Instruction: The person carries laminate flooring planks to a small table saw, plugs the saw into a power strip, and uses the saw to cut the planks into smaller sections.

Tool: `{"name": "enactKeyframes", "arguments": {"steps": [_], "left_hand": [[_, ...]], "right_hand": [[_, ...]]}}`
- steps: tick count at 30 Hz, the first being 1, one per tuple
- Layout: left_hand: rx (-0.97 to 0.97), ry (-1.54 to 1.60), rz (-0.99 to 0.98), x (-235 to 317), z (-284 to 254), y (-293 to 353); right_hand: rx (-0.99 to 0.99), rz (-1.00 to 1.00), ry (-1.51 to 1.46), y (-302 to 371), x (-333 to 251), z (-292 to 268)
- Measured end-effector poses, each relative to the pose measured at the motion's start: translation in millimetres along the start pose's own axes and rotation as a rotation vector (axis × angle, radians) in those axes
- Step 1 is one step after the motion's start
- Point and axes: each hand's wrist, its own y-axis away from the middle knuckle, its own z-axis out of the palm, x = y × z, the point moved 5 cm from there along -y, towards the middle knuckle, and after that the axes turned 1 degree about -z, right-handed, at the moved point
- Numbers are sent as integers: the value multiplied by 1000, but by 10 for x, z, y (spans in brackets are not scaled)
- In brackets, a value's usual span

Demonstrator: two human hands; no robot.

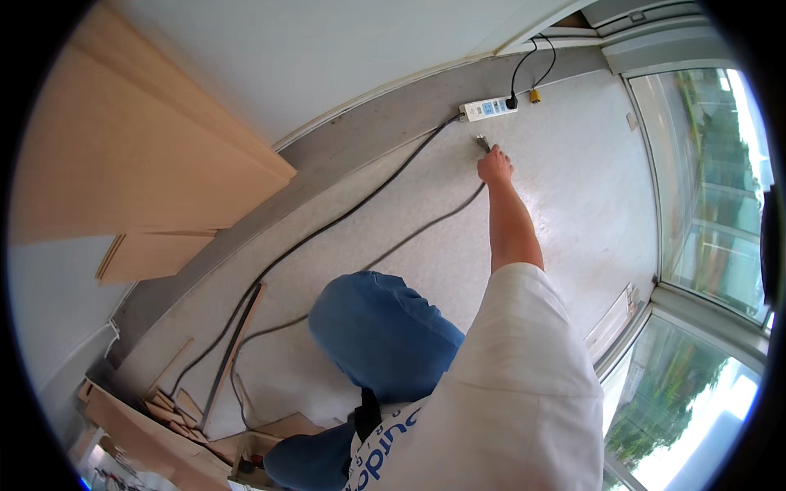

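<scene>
My right arm stretches far forward over the floor. At its end my right hand (495,165) is closed on a power plug (482,143), whose metal prongs point away toward the wall. From the hand a grey cord (426,227) runs back along the floor, past my bent knee. Just beyond the plug, apart from it, lies a white power strip (489,109) with blue sockets. A black plug (512,103) sits in the strip's right end. Beside it rests a yellow connector (535,96) on a thin black cord. My left hand is out of view.
Wooden boards (155,155) lean against the wall at left. The strip's thick black cable (344,214) curves across the pale floor (573,180). Wood offcuts (173,413) lie at lower left. Glass windows (711,188) line the right side.
</scene>
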Motion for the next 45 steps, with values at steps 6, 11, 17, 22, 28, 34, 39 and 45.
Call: {"name": "enactKeyframes", "arguments": {"steps": [6,11,17,22,28,34,39,45], "left_hand": [[-101,95,-160,205,-8,-71],[-146,134,-244,234,-111,-160],[-171,208,-405,220,-104,98],[-208,265,-465,206,-57,-11],[-212,326,-558,164,-64,140],[-210,385,-625,219,-25,160],[-194,448,-681,275,-16,207],[-185,547,-764,245,-7,220]], "right_hand": [[202,70,-373,-413,212,38],[302,137,-444,-848,176,-201],[228,-16,-336,-1129,-238,-496],[80,-34,-115,-1386,-70,-508],[13,6,-87,-1523,-84,-452],[-95,47,-60,-1703,-42,-406],[-224,52,-123,-1634,-200,-473],[-382,55,-177,-1555,-243,-666]]}}
